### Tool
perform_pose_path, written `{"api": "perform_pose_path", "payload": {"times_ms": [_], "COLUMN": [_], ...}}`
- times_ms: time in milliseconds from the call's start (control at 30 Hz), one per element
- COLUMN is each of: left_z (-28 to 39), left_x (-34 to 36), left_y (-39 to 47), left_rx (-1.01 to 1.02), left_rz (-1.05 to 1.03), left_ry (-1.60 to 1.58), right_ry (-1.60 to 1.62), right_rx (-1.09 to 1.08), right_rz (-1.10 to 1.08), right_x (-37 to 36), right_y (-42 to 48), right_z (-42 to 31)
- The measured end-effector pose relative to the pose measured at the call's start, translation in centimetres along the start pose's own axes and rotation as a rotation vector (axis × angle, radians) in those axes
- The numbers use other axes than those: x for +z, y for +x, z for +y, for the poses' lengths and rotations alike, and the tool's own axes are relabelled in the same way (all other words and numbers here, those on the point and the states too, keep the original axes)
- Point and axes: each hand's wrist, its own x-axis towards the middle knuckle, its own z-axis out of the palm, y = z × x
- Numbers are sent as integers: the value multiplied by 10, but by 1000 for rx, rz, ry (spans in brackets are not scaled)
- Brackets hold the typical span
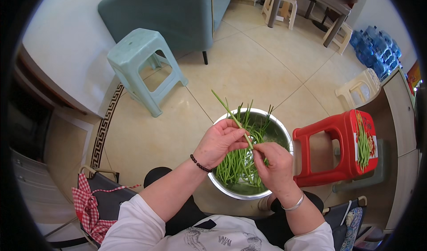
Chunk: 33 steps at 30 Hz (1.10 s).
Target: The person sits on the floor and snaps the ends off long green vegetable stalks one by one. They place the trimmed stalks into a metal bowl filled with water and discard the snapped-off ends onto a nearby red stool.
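Observation:
My left hand (224,141) grips a long green stem (230,112), likely a garlic scape, which slants up and left past my fingers. The thumb and fingertips of my right hand (273,162) pinch its lower end. Beneath both hands a wide stainless steel basin (289,136) stands on the floor, holding a heap of cut green stems (233,169), some with thin tips poking above the rim. On the right, a small bundle of similar stems (363,144) lies on the seat of a red plastic stool (337,131).
A pale green plastic stool (140,57) stands at the upper left before a blue-grey sofa (160,14). A cream stool (362,87) and blue water bottles (377,51) are at the right, near a wooden cabinet (398,114). A red checked cloth (88,204) hangs on the chair at lower left.

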Motion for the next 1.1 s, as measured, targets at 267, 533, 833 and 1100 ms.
{"api": "perform_pose_path", "payload": {"times_ms": [267,533,833,1100], "left_z": [1,1,6,6], "left_x": [7,9,10,3], "left_y": [-4,-7,-9,-8], "left_rx": [49,-24,-157,-163], "left_rz": [63,29,-141,-151], "left_ry": [119,154,262,248], "right_ry": [-78,-49,37,243], "right_rx": [-59,-38,151,483], "right_rz": [-3,-68,122,296], "right_x": [2,-6,-24,-60], "right_y": [-2,2,13,18], "right_z": [1,3,18,52]}}
